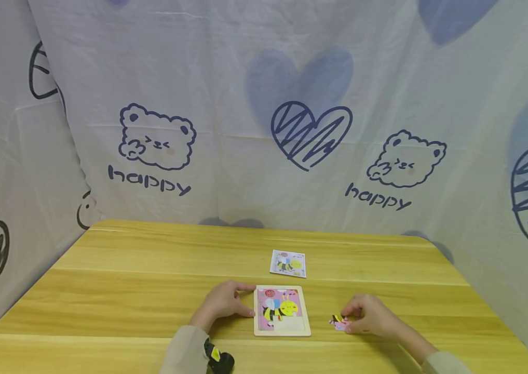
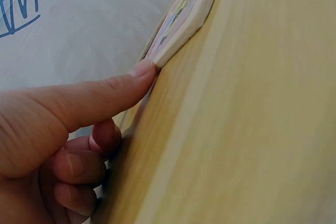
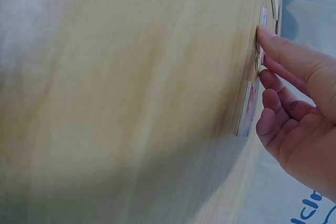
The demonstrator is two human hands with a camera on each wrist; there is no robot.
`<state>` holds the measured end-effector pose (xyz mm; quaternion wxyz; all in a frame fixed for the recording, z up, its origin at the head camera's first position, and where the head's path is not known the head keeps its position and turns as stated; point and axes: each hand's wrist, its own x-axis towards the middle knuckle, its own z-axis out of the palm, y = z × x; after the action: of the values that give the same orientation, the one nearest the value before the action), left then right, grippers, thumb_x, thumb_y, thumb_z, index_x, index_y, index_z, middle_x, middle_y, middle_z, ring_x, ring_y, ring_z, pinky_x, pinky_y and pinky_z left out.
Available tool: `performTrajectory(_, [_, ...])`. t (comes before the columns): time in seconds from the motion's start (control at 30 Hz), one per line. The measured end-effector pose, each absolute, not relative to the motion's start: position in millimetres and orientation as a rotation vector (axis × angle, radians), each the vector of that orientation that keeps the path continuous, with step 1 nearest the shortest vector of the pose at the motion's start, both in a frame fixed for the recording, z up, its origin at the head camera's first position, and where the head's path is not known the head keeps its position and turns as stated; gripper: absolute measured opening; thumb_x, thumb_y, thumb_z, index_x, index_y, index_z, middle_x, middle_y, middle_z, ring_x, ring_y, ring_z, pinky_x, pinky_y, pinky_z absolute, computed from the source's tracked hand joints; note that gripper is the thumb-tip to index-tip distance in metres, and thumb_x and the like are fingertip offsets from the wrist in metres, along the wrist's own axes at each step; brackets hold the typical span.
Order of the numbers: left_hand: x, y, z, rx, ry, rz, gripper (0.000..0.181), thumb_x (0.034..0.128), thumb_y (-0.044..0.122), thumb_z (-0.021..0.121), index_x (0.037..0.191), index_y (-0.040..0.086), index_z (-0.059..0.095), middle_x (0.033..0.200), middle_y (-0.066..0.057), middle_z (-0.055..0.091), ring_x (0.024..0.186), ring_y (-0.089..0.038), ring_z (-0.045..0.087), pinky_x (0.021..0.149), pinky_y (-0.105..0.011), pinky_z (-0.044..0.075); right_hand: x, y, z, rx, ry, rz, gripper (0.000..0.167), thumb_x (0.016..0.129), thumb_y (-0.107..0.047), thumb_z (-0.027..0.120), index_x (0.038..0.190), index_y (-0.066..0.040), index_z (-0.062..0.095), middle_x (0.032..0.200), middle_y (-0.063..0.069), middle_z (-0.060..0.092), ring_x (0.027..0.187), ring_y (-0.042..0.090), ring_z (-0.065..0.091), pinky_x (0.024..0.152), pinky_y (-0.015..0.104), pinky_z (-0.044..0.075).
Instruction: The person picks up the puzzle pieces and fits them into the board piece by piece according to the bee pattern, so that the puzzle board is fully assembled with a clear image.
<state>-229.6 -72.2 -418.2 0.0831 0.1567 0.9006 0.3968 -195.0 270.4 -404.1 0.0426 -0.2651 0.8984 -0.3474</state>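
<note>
A square wooden-framed bee puzzle board (image 1: 306,324) lies on the table, with a pale unfilled area at its lower right. At its left side is my left hand (image 1: 224,302), index finger at the upper left corner and thumb against the left edge. In the left wrist view the thumb (image 2: 113,92) is straight and touches the frame's corner, while the other fingers curl below. To the right of the board, my right hand (image 1: 370,315) pinches a pink, yellow and black puzzle piece (image 1: 338,324). Another puzzle piece (image 3: 247,111) lies beneath its fingers in the right wrist view.
A printed card with the bee picture (image 1: 288,263) lies behind the board. The wood-grain table (image 1: 128,296) ends at a hanging white cloth (image 1: 226,171) with bears and hearts. A black band with a yellow mark (image 1: 217,356) sits at the left wrist.
</note>
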Motion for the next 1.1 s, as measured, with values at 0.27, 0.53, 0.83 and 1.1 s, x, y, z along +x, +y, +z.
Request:
performTrajectory(0.27, [-231,-72,-420,0.472,2.692,1.186,0.055,0.0618,0.021,0.081,0.114,0.014,0.064,0.052,0.004,0.035,0.045,-0.010,0.031,0.044,-0.024,0.027,-195,270,-404,-0.779,2.717,-1.103,0.025,0.062,-0.007,0.078,0.079,0.000,0.060,0.076,0.002,0.056,0.066,0.008,0.049,0.059,0.023,0.044])
performTrajectory(0.53, [-232,-73,-420,0.472,2.680,1.202,0.055,0.0629,0.020,0.081,0.114,0.013,0.063,0.052,0.003,0.035,0.044,-0.010,0.031,0.044,-0.024,0.028,-195,268,-402,-0.787,2.678,-1.141,0.020,0.068,-0.004,0.074,0.078,-0.001,0.057,0.071,-0.001,0.054,0.062,0.004,0.047,0.052,0.022,0.042])
performTrajectory(0.83, [-231,-73,-420,0.483,2.681,1.197,0.055,0.0627,0.021,0.081,0.114,0.013,0.063,0.051,0.004,0.035,0.043,-0.009,0.031,0.043,-0.024,0.027,-197,266,-399,-0.618,2.479,-1.376,0.007,0.079,0.006,0.058,0.085,0.010,0.057,0.076,0.008,0.057,0.066,0.011,0.053,0.058,0.025,0.047])
performTrajectory(1.1, [-229,-73,-418,0.490,2.681,1.196,0.055,0.0630,0.021,0.081,0.114,0.012,0.063,0.051,0.004,0.036,0.044,-0.009,0.031,0.044,-0.024,0.027,-199,258,-399,-0.465,2.350,-1.538,0.017,0.080,0.002,0.061,0.090,0.015,0.055,0.076,0.008,0.058,0.064,0.014,0.056,0.058,0.026,0.049])
